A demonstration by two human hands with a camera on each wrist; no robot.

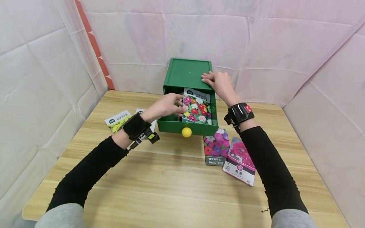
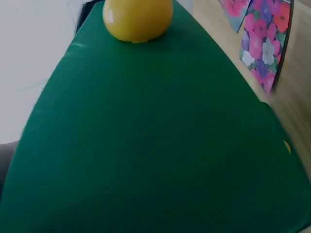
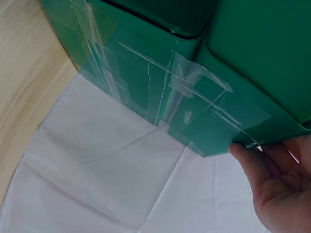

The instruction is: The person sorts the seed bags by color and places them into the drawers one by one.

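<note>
Pink sheets wall a wooden table [image 1: 176,190] where the left hand [image 1: 168,106] pinches a seed packet [image 1: 196,109] lying lengthwise front-to-back in the open green drawer [image 1: 188,128], while the right hand [image 1: 219,84] presses flat fingers on the cabinet top [image 1: 186,72].

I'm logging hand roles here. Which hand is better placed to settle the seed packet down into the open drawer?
Probably left: the left hand already touches the seed packet in the drawer; the right hand rests on the case top.

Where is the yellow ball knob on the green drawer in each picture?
Head: the yellow knob sits just below the middle, on the front of the open green drawer.
Left wrist: top edge, left of centre, above the drawer front.
Right wrist: not in it.
Shared landmark: the green drawer box, seen in all three.
</note>
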